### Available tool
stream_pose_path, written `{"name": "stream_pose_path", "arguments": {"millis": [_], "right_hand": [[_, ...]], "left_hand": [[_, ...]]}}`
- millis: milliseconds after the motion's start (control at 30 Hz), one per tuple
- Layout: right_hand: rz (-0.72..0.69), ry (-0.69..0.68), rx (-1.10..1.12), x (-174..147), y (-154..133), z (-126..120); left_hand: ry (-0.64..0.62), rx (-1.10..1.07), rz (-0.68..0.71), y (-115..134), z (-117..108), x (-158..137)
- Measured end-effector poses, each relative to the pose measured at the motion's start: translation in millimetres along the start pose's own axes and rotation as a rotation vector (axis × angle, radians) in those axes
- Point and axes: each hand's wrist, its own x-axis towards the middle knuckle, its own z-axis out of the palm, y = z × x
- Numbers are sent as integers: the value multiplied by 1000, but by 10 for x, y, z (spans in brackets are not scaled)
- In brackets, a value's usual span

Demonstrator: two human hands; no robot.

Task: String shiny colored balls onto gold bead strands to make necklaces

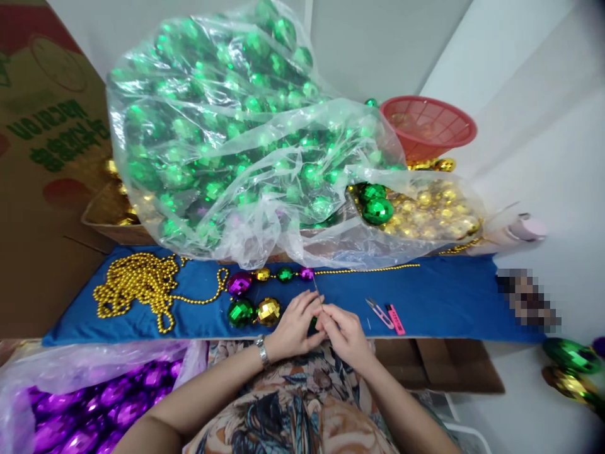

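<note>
My left hand (pixel 293 325), with a metal watch on its wrist, meets my right hand (pixel 344 329) above the front edge of the blue cloth. The fingertips of both are pinched together. A thin needle-like piece (pixel 316 285) sticks up from between them; whether it is wire or a needle I cannot tell. Part of a green bead (pixel 312 323) shows between the hands, mostly hidden by my left fingers. Just left lie a large green bead (pixel 241 312), a large gold bead (pixel 269 311) and a purple bead (pixel 239 284). Behind sit smaller gold, green and purple beads (pixel 307 273).
Gold bead chain (pixel 137 287) lies heaped on the cloth (pixel 444 302). Thread snips (pixel 380 313) and a pink packet (pixel 396 320) rest at right. Behind stand a bulging bag of green beads (pixel 227 139) and a red basket (pixel 428 129). Purple beads (pixel 108 403) fill a bag below left.
</note>
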Motion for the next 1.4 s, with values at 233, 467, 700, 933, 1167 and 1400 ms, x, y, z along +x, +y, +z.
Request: {"name": "stream_pose_path", "arguments": {"millis": [233,467,700,933,1167,1400], "right_hand": [[99,337,334,-105,-191,-500],[50,876,402,-111,-2,-1069],[46,908,304,-58,30,-1155],[56,612,509,-51,-77,-1126],[148,303,647,36,-109,-575],[148,189,635,52,-72,-417]], "left_hand": [[-176,300,-45,-164,202,99],[-119,358,-135,-352,14,-59],[-46,383,-101,-661,-32,-129],[65,138,-1,-464,-250,90],[65,-363,-43,393,-503,521],[52,-269,121,331,-414,608]]}}
